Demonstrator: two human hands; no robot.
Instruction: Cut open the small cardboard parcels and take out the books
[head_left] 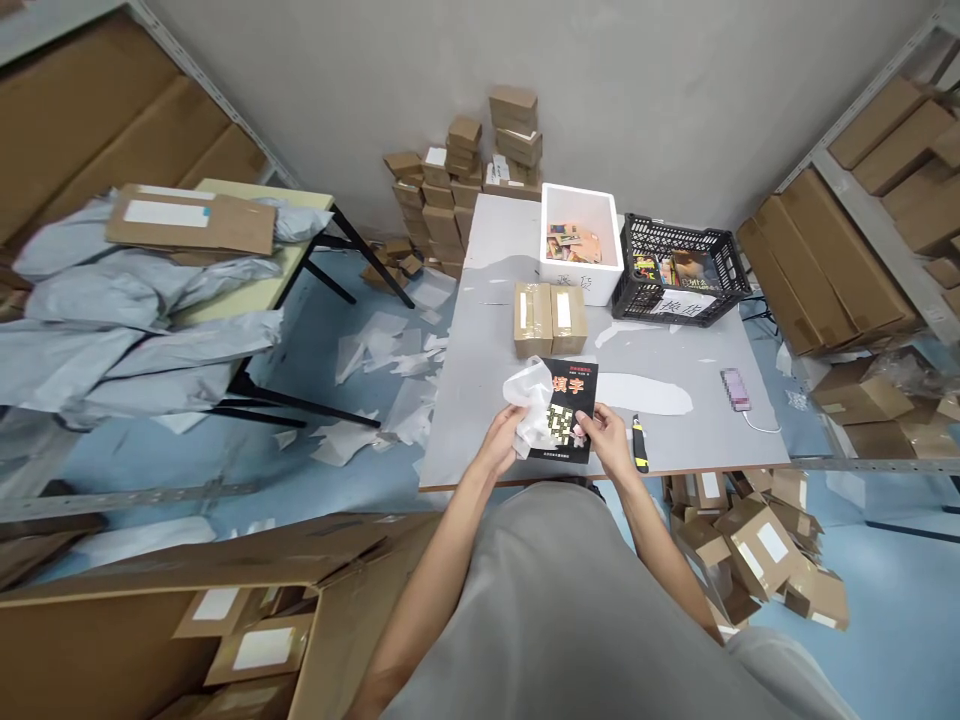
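Note:
A black book (577, 400) with large orange characters and a crossword grid on its cover is held at the near edge of the table. My right hand (606, 435) grips the book's right side, thumb on the cover. Crumpled white plastic wrapping (531, 395) covers the book's left part, and my left hand (501, 438) is closed on it. Whether the left fingers also hold the book underneath is hidden. Right of my right hand lies a yellow and black utility knife (640, 445).
Two taped cardboard boxes (533, 318) stand beyond the book. Behind them are a white foam box (581, 275) and a black crate (679, 290), both holding books. A phone (735, 390) with a cable lies at right. Opened cartons (761, 545) crowd the floor; a large carton (322, 600) stands at left.

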